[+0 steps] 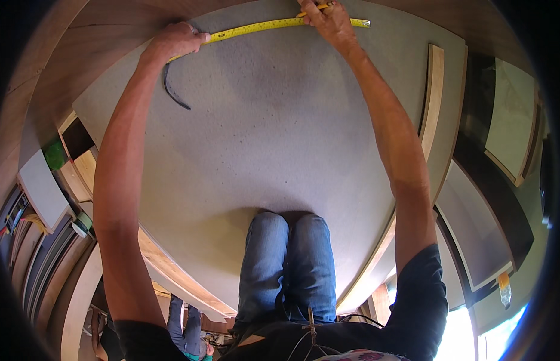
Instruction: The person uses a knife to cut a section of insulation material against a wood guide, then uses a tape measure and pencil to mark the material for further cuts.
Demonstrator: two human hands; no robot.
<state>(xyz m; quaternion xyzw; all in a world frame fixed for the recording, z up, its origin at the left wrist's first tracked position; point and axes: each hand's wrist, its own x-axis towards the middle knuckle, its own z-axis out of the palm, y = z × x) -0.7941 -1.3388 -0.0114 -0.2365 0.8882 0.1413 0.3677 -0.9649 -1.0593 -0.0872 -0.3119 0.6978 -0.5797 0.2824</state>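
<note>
At eleven o'clock our left hand [175, 41] has its fingers closed on the yellow tape measure [256, 29], which runs over the grey panel [232, 132] to one o'clock; a slackened grip could let it slip. Just past twelve, our right hand [333, 25] pinches a pencil [321, 7] in its fingers. Our left hand hides whether the dark strip [173, 92] near ten joins the tape.

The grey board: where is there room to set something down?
Widest: the middle of the board, between the yellow tape measure, both forearms and the knees. A smaller patch lies between the right forearm and the wooden strip. Crowded: the far edge, where the left hand, near a dark curved strip, grips the tape and the right hand holds a pencil.
</note>
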